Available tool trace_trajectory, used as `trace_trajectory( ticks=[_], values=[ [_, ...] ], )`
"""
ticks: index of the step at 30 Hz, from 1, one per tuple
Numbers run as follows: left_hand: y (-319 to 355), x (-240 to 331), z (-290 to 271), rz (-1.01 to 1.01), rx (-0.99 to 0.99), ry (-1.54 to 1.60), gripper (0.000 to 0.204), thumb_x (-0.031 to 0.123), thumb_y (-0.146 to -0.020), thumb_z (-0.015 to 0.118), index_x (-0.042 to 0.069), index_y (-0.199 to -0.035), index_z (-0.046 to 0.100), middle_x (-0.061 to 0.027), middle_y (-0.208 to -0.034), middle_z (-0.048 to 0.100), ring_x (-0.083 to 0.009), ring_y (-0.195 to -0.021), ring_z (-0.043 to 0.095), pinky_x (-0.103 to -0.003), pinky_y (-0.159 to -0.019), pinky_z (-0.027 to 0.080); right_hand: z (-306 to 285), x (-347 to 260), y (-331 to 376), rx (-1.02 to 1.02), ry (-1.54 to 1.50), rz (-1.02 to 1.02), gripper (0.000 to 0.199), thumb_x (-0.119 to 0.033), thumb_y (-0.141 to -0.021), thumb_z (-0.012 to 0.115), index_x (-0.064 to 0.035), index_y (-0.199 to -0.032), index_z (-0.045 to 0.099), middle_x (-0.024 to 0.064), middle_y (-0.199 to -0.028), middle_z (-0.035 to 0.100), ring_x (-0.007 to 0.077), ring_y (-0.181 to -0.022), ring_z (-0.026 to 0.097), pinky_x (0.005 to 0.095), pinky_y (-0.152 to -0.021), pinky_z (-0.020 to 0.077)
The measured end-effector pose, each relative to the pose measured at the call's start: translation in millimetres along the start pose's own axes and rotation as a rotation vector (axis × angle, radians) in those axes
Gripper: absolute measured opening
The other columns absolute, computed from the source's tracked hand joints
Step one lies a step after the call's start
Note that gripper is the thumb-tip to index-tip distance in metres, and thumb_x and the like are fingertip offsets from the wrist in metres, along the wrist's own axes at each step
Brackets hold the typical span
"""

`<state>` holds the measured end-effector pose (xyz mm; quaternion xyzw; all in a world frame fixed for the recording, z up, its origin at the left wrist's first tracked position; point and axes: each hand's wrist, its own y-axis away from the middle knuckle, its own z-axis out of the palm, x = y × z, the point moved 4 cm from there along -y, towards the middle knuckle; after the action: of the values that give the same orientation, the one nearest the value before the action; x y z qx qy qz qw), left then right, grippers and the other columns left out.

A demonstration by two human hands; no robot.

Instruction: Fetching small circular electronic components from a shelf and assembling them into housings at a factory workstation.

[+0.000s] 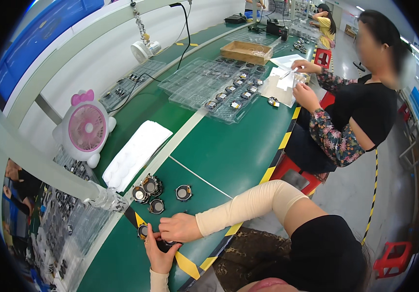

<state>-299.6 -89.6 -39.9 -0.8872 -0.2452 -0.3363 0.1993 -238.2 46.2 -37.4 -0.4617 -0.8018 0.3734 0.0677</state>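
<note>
At the near left edge of the green bench, my left hand [159, 257] curls its thumb and fingers round a small round black part [166, 243]. Over the same part, my right hand [179, 228] presses in with bent fingers and covers most of it. Another round part [142, 230] lies right beside my left fingertips. Just beyond my hands sit several round, watch-case-like black parts: a stacked group [151, 185], one nearer [156, 206], and one apart to the right [183, 192]. Fine details of the held part are hidden.
White padded sheet [134, 153] and pink-white fan [87, 127] lie beyond. Clear trays [226, 109] hold round parts, near a wooden box [246, 51]. A metal post [48, 160] rises at left. A co-worker [365, 97] handles small white pieces at right.
</note>
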Motion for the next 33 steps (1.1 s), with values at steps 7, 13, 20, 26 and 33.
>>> trace_trajectory(
  ticks=[7, 13, 20, 26, 33],
  values=[
    [-2.9, 3.5, -0.5, -0.003, -0.003, 0.009, 0.112, 0.003, -0.056, 0.085, 0.003, -0.147, 0.02, -0.0097, -0.103, 0.054, -0.0239, -0.095, 0.052, -0.034, -0.089, 0.042, -1.2, 2.2, 0.1, -0.006, 0.005, 0.022, 0.014, -0.019, -0.075, 0.064, -0.0074, -0.082, 0.06, 0.0051, -0.083, 0.052, 0.0211, -0.083, 0.052, 0.0312, -0.055, 0.0465],
    [-1.7, 4.5, -1.7, 0.006, -0.003, -0.017, 0.112, 0.003, -0.056, 0.085, 0.003, -0.147, 0.02, -0.0096, -0.103, 0.054, -0.024, -0.095, 0.052, -0.034, -0.088, 0.042, -2.3, 0.7, -0.1, 0.017, 0.0, 0.009, 0.014, -0.019, -0.076, 0.064, -0.0073, -0.083, 0.059, 0.0051, -0.082, 0.051, 0.0211, -0.082, 0.052, 0.0315, -0.055, 0.0464],
    [-1.8, 1.7, 0.3, 0.003, -0.001, -0.009, 0.112, 0.003, -0.056, 0.085, 0.003, -0.147, 0.02, -0.0097, -0.104, 0.054, -0.0243, -0.095, 0.052, -0.034, -0.088, 0.042, 0.3, 2.9, 1.1, 0.0, 0.006, 0.007, 0.015, -0.019, -0.076, 0.064, -0.007, -0.083, 0.059, 0.0052, -0.083, 0.051, 0.0213, -0.083, 0.051, 0.032, -0.055, 0.0458],
    [-2.8, 0.5, 1.3, 0.022, 0.005, -0.017, 0.111, 0.004, -0.056, 0.085, 0.003, -0.147, 0.02, -0.0099, -0.104, 0.054, -0.0244, -0.095, 0.052, -0.034, -0.089, 0.042, 1.0, 4.3, 1.7, -0.01, 0.0, 0.013, 0.015, -0.019, -0.077, 0.064, -0.0069, -0.084, 0.059, 0.0053, -0.083, 0.051, 0.0215, -0.083, 0.051, 0.0321, -0.055, 0.0459],
    [-2.9, 0.9, 1.0, 0.028, 0.043, -0.012, 0.11, 0.015, -0.056, 0.087, -0.001, -0.144, 0.024, -0.0105, -0.098, 0.058, -0.0265, -0.09, 0.052, -0.037, -0.084, 0.041, -0.7, 3.6, 1.9, 0.027, 0.016, -0.012, 0.013, -0.016, -0.074, 0.061, -0.0071, -0.084, 0.059, 0.0042, -0.082, 0.05, 0.0197, -0.083, 0.05, 0.0278, -0.053, 0.0451]
  ],
)
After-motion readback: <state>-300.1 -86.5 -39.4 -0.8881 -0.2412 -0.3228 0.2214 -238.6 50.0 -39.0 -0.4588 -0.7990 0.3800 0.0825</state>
